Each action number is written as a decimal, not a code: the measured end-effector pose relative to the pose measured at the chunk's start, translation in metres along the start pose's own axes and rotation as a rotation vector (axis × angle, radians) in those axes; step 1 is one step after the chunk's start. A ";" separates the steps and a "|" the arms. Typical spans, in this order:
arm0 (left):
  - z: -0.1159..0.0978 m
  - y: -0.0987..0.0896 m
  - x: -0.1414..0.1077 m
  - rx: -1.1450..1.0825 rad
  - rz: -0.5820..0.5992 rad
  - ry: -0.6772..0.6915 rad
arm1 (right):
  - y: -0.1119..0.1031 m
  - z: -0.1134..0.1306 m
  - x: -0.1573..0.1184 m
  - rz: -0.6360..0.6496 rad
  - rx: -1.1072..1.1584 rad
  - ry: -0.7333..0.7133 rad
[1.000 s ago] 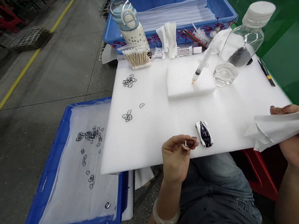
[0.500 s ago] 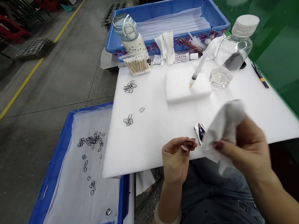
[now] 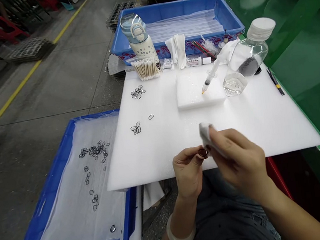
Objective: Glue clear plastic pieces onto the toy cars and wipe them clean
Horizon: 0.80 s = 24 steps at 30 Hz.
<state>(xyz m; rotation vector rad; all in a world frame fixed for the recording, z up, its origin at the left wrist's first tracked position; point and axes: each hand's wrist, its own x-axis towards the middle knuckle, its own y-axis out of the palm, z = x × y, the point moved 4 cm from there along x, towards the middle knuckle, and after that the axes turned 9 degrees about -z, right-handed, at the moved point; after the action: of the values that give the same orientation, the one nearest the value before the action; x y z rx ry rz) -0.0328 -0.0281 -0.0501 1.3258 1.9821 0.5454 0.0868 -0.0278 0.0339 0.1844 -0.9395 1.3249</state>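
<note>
In the head view, a grey workshop floor (image 3: 84, 82) runs to the left of a white foam board (image 3: 166, 146), and a blue tray (image 3: 42, 202) of thin black rings sits lower beside it. More such rings lie in two small groups near the board's left side, with one apart. Farther back, a syringe (image 3: 209, 79) rests its tip on a foam block (image 3: 189, 98), near a clear bottle (image 3: 260, 32). The left hand (image 3: 188, 175) pinches a dark ring (image 3: 203, 152) between narrowed fingertips just over the board's near edge. The right hand (image 3: 238, 157) has its fingers closed on a folded white cloth (image 3: 205, 133). That cloth was spread and off to the right a moment ago; now it is bunched and brought in to the ring, so both hands work at one spot. Whether it touches the ring, I cannot tell. The toy car is now out of sight, probably behind the right hand.
</note>
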 end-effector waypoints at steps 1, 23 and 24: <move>0.000 0.000 0.000 -0.003 0.007 0.003 | -0.006 -0.006 0.000 -0.048 -0.011 0.020; -0.006 -0.004 0.005 0.123 0.097 0.129 | -0.088 -0.098 -0.007 -0.527 0.499 0.723; -0.008 -0.004 0.005 0.151 0.111 0.141 | -0.093 -0.099 -0.007 -0.597 0.506 0.746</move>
<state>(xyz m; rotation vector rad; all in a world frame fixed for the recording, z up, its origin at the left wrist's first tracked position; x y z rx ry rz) -0.0426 -0.0251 -0.0492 1.5345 2.1078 0.5642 0.2159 0.0007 0.0013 0.3007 0.1029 0.9217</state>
